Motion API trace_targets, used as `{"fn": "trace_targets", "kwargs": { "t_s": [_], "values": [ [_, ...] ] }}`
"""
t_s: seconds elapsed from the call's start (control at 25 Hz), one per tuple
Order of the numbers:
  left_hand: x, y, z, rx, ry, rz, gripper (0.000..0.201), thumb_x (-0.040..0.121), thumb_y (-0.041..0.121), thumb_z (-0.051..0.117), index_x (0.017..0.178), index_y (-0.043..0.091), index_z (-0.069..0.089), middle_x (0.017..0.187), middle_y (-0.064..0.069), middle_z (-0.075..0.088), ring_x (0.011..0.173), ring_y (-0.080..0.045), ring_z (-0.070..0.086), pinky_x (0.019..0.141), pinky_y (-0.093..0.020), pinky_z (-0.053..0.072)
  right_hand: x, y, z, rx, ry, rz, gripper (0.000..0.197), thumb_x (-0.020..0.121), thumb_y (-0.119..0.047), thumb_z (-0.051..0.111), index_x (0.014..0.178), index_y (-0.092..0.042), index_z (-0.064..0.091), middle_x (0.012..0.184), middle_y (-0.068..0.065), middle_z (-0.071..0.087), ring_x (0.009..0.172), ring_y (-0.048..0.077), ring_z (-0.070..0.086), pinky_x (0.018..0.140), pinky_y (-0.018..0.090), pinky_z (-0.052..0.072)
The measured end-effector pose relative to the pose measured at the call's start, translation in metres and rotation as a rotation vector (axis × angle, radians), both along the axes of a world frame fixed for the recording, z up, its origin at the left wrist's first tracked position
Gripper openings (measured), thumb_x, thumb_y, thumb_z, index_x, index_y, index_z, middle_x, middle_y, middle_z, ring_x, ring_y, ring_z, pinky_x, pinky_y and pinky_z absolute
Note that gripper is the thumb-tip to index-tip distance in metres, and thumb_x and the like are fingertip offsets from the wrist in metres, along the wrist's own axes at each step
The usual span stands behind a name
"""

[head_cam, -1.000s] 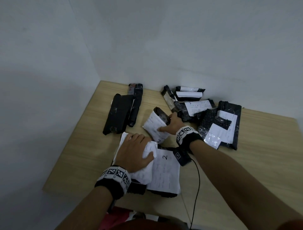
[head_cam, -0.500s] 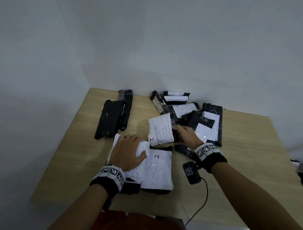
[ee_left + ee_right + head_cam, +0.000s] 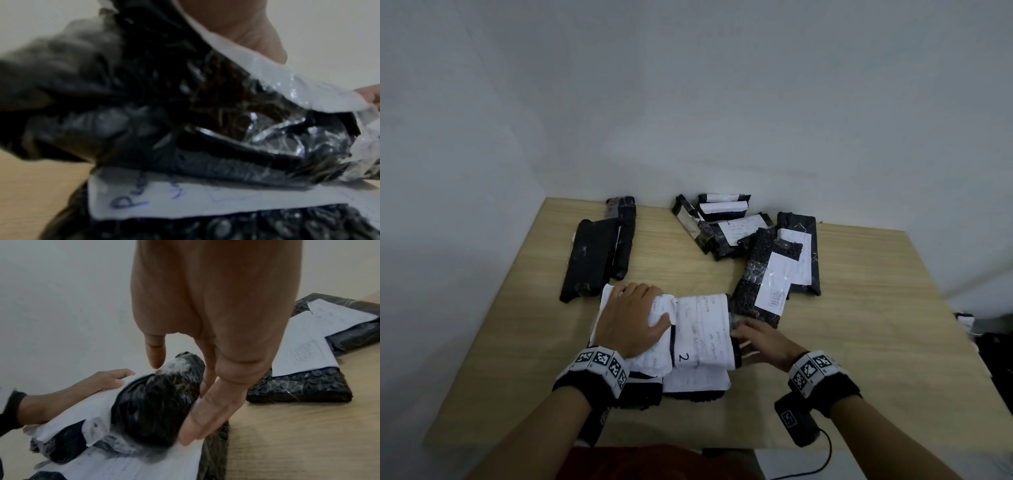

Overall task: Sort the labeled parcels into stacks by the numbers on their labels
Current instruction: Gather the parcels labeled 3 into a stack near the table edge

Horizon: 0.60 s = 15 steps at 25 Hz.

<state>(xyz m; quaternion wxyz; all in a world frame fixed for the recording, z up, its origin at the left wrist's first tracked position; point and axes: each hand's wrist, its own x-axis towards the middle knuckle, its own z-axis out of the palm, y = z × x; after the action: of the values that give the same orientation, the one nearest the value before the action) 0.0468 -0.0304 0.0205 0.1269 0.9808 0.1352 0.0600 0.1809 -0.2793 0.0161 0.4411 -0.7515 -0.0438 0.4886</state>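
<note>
A black parcel with a white label marked 2 [image 3: 702, 329] lies on the near stack of white-labelled parcels [image 3: 697, 380]. My right hand [image 3: 750, 337] is at its right end. In the right wrist view the thumb and straight fingers [image 3: 205, 410] of that hand [image 3: 170, 402] flank the parcel's black end [image 3: 156, 410] and touch it. My left hand [image 3: 633, 318] lies flat on another white-labelled parcel [image 3: 654, 363] at the stack's left side, also seen as the left hand [image 3: 107, 379]. The left wrist view shows crumpled black wrap [image 3: 185, 113] and a handwritten label [image 3: 185, 199] close up.
Two black parcels [image 3: 599, 253] lie at the back left of the wooden table [image 3: 859, 325]. A loose pile of labelled parcels [image 3: 736, 226] sits at the back centre, with a bubble-wrap parcel [image 3: 763, 277] and a larger black one [image 3: 801, 253] beside it. Walls close the back and left.
My right hand has brought the parcel marked 2 from near the back pile down onto the near stack, and its fingers have loosened. The left hand has stayed pressing on the stack.
</note>
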Motion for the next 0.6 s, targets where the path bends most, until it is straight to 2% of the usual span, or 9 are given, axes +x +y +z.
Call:
{"fn": "trace_targets", "kwargs": {
  "t_s": [0.08, 0.16, 0.24, 0.32, 0.44, 0.52, 0.6],
  "values": [
    [0.0, 0.002, 0.001, 0.005, 0.0, 0.006, 0.044, 0.081, 0.055, 0.042, 0.112, 0.028, 0.057, 0.108, 0.016, 0.06, 0.105, -0.009, 0.053, 0.102, -0.033, 0.035, -0.002, 0.004, 0.003, -0.064, -0.042, 0.106, 0.028, 0.091, -0.031, 0.065, 0.108, -0.01, 0.06, 0.101, 0.012, 0.069, 0.087, 0.029, 0.07, 0.083, 0.045, 0.06],
    [0.001, 0.004, 0.002, 0.008, -0.006, 0.013, 0.045, 0.081, 0.055, 0.042, 0.113, 0.028, 0.058, 0.108, 0.015, 0.06, 0.106, -0.009, 0.053, 0.103, -0.033, 0.035, 0.0, 0.012, 0.01, -0.089, -0.072, 0.17, 0.036, 0.09, -0.039, 0.066, 0.112, -0.012, 0.058, 0.106, 0.01, 0.069, 0.092, 0.029, 0.071, 0.079, 0.042, 0.061],
    [0.0, 0.005, 0.003, 0.01, -0.009, 0.02, 0.045, 0.081, 0.055, 0.042, 0.113, 0.028, 0.058, 0.108, 0.015, 0.061, 0.106, -0.01, 0.054, 0.103, -0.032, 0.035, 0.002, 0.019, 0.015, -0.128, -0.143, 0.281, 0.045, 0.086, -0.051, 0.067, 0.114, -0.017, 0.057, 0.109, 0.004, 0.067, 0.095, 0.024, 0.071, 0.075, 0.038, 0.061],
    [0.0, 0.005, 0.003, 0.009, -0.015, 0.025, 0.045, 0.081, 0.055, 0.043, 0.113, 0.027, 0.058, 0.108, 0.015, 0.061, 0.105, -0.01, 0.054, 0.103, -0.032, 0.034, 0.004, 0.024, 0.017, -0.178, -0.225, 0.384, 0.049, 0.079, -0.057, 0.071, 0.11, -0.023, 0.056, 0.108, -0.002, 0.067, 0.095, 0.018, 0.069, 0.077, 0.036, 0.061],
    [0.001, 0.003, 0.004, 0.01, -0.019, 0.027, 0.045, 0.081, 0.055, 0.042, 0.112, 0.028, 0.058, 0.107, 0.015, 0.06, 0.104, -0.009, 0.053, 0.102, -0.031, 0.034, 0.015, 0.024, 0.021, -0.179, -0.21, 0.289, 0.065, 0.071, -0.046, 0.083, 0.118, -0.02, 0.045, 0.112, 0.001, 0.064, 0.099, 0.017, 0.067, 0.082, 0.04, 0.06],
    [0.002, 0.003, 0.007, 0.018, -0.022, 0.03, 0.045, 0.08, 0.056, 0.042, 0.111, 0.028, 0.058, 0.106, 0.014, 0.06, 0.104, -0.01, 0.054, 0.101, -0.031, 0.034, 0.025, 0.025, 0.034, -0.098, -0.201, 0.201, 0.063, 0.075, -0.034, 0.082, 0.122, -0.02, 0.041, 0.116, 0.005, 0.063, 0.095, 0.019, 0.066, 0.071, 0.037, 0.061],
    [0.001, 0.007, 0.008, 0.027, -0.021, 0.044, 0.046, 0.079, 0.056, 0.042, 0.11, 0.027, 0.058, 0.104, 0.014, 0.06, 0.102, -0.011, 0.054, 0.099, -0.031, 0.034, 0.038, 0.03, 0.052, -0.024, -0.234, 0.195, 0.056, 0.08, -0.023, 0.079, 0.123, -0.025, 0.044, 0.113, 0.005, 0.062, 0.087, 0.02, 0.065, 0.056, 0.031, 0.057]
  ]
}}
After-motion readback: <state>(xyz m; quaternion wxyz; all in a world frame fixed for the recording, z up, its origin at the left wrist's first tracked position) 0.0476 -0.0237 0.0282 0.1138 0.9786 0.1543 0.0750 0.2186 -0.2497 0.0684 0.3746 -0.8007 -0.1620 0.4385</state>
